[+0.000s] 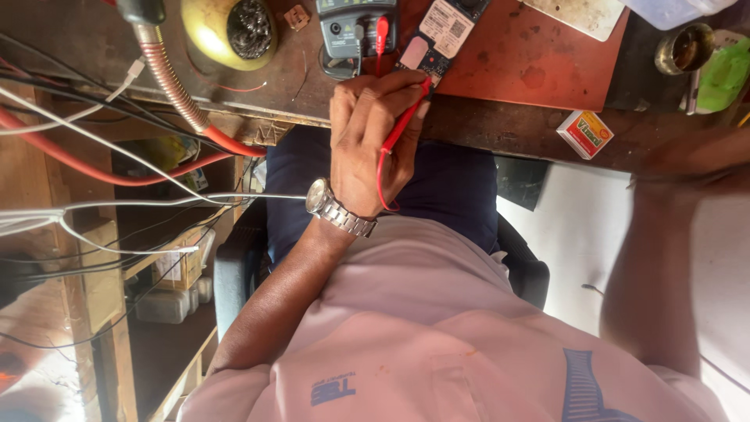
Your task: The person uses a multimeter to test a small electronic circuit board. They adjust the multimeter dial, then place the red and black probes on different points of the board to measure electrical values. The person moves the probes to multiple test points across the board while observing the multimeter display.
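Scuffed wooden bench [500, 129]; left hand [371, 137] pinching slim red plastic probe [402, 129].

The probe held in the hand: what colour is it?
Red probe with a red lead, clearest in the head view.

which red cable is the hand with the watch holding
The thin red test lead, pinched in the left hand with its tip at the small circuit board. The thick red cable hangs untouched under the bench on the left.
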